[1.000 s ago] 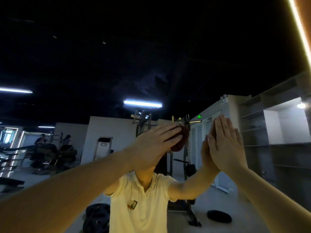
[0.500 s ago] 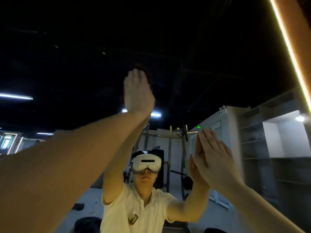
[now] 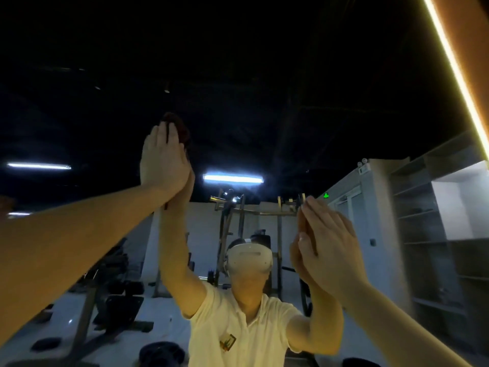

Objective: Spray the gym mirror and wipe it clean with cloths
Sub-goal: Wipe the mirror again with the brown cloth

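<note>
Both our hands lie against the mirror [image 3: 264, 88]. Our left hand [image 3: 162, 161], raised high, presses a dark red cloth [image 3: 182, 129] to the glass with straight fingers. Our right hand [image 3: 330, 247], lower, rests flat, fingers extended. Deeper in the reflection stand a weight rack [image 3: 264, 215] and a tube light [image 3: 232, 178].

shirt [image 3: 238, 327]: pale yellow, short-sleeved, collared | chest badge [image 3: 228, 343]: small, multicoloured | headset [image 3: 250, 259]: white

The mirror [image 3: 264, 102] is smooth, glossy glass. Pressed to it, the dark red cloth [image 3: 182, 131] looks soft, fuzzy and matt. Reflected in the mirror, the headset [image 3: 250, 258] is smooth white plastic, the polo shirt [image 3: 238, 329] matt fabric, the rack [image 3: 275, 213] dull metal.
</note>
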The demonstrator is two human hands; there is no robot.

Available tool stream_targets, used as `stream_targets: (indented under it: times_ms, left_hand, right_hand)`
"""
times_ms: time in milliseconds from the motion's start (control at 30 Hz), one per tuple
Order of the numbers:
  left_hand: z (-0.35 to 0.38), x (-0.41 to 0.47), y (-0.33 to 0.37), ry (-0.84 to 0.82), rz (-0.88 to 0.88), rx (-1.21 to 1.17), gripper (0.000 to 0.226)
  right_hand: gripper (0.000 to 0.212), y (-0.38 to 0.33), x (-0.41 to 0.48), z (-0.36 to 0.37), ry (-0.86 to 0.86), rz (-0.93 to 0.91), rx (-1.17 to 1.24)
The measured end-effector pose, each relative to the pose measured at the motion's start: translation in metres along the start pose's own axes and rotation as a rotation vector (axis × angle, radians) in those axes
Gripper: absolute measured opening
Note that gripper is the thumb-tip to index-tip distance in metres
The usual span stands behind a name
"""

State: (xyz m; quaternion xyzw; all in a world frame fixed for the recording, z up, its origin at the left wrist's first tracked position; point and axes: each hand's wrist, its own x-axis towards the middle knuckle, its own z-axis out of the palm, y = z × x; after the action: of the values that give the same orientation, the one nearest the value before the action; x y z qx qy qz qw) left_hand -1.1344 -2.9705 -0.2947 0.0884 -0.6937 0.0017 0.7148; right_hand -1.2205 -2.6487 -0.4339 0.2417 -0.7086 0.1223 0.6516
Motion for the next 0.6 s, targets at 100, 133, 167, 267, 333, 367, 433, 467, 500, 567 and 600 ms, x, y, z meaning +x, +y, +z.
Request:
stream_targets:
  times_ms: [100, 133, 167, 267, 333, 367, 433, 467, 500, 567, 600]
  left_hand:
    - [0.010, -0.006, 0.056, 0.012, -0.016, -0.026, 0.058]
    - [0.014, -0.008, 0.078, 0.018, 0.044, -0.029, 0.058]
    - [0.017, -0.011, 0.099, 0.018, 0.110, -0.028, 0.058]
    - [0.030, -0.027, 0.155, 0.006, 0.262, -0.019, 0.060]
    - [0.037, -0.045, 0.186, 0.006, 0.362, -0.008, 0.062]
    - [0.039, -0.059, 0.196, 0.001, 0.420, -0.009, 0.063]
    - [0.040, -0.094, 0.201, -0.033, 0.578, -0.030, 0.064]
    - [0.041, -0.114, 0.196, -0.062, 0.684, -0.023, 0.065]
    - [0.039, -0.131, 0.188, -0.107, 0.805, 0.007, 0.068]
    - [0.032, -0.138, 0.162, -0.215, 1.002, 0.077, 0.074]
    - [0.027, -0.125, 0.151, -0.222, 1.005, 0.077, 0.075]
  right_hand:
    - [0.063, 0.011, -0.004, -0.002, -0.030, -0.079, 0.009]
    - [0.063, 0.019, -0.005, -0.005, -0.036, -0.106, 0.009]
    - [0.062, 0.028, -0.007, -0.008, -0.025, -0.120, -0.001]
    - [0.060, 0.066, -0.015, -0.016, 0.053, -0.033, -0.026]
    - [0.061, 0.093, -0.022, -0.013, 0.120, 0.068, -0.020]
    - [0.060, 0.103, -0.025, -0.009, 0.148, 0.091, -0.009]
    - [0.058, 0.115, -0.030, -0.001, 0.164, 0.081, -0.019]
    - [0.057, 0.118, -0.030, 0.002, 0.158, 0.071, -0.028]
    - [0.057, 0.119, -0.030, 0.005, 0.155, 0.074, -0.034]
    - [0.058, 0.118, -0.029, 0.009, 0.144, 0.100, -0.049]
    - [0.059, 0.116, -0.028, 0.010, 0.139, 0.109, -0.059]
